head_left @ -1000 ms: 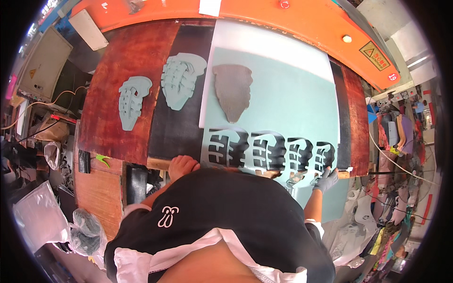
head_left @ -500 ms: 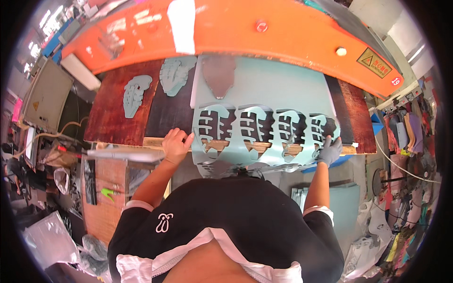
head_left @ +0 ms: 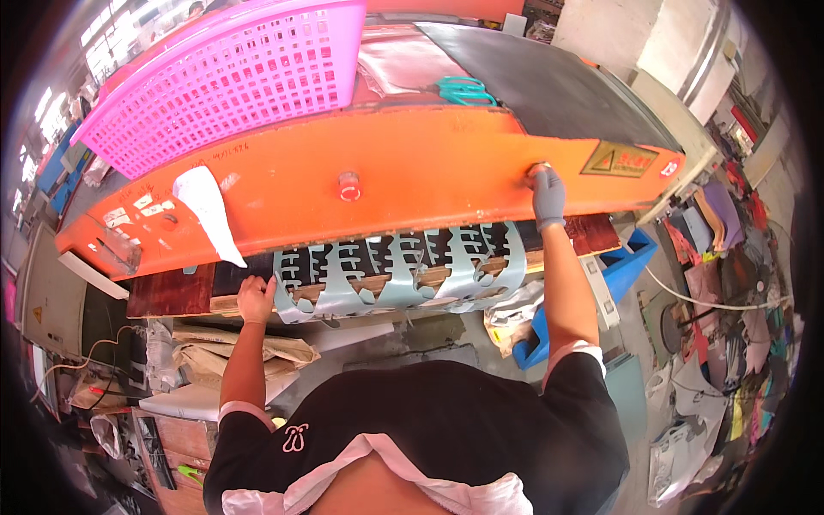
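My right hand [head_left: 548,196], in a grey glove, is raised to the orange press beam [head_left: 429,176]. Its fingers are curled at a push button [head_left: 534,169] on the beam's front, largely covering it. My bare left hand [head_left: 255,300] rests on the board's front edge, thumb apart from the fingers and beside the left end of a pale green sheet [head_left: 412,292]. Rows of ribbed cutouts run through that sheet, which hangs over the wooden edge [head_left: 225,304]. Its far part is hidden under the beam.
A red button [head_left: 349,186] sits mid-beam, left of my right hand. On the machine top are a pink basket [head_left: 232,81] and teal-handled scissors [head_left: 466,91]. A blue bin [head_left: 631,262] stands at the right. Hanging scraps [head_left: 721,223] line the far right.
My right hand has left the sheet's right end and gone up to the beam's button. The beam now covers the sheet's far part. My left hand stays near the sheet's left end.
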Action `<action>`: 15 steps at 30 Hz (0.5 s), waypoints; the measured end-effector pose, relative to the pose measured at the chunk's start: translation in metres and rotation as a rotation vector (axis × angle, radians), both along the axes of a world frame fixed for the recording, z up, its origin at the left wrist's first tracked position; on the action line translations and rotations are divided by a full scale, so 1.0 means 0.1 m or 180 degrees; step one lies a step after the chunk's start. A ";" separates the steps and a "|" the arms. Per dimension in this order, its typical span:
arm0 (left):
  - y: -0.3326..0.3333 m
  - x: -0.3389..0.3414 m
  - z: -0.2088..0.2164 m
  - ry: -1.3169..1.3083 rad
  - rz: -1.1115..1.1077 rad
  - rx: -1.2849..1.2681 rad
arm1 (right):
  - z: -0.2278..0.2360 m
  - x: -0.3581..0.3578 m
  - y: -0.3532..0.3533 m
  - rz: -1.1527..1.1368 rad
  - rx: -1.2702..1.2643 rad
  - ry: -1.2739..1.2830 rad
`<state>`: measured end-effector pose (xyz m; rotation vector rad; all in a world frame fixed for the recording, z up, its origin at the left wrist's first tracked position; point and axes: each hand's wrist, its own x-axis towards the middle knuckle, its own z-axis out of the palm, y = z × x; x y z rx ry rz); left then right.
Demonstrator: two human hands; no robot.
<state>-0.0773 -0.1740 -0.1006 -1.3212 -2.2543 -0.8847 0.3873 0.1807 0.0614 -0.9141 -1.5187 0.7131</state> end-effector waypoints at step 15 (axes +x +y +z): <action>0.27 -0.17 0.24 -0.0043 0.0323 -0.0302 | -1.61 0.54 0.38 -0.0900 0.0617 -0.2667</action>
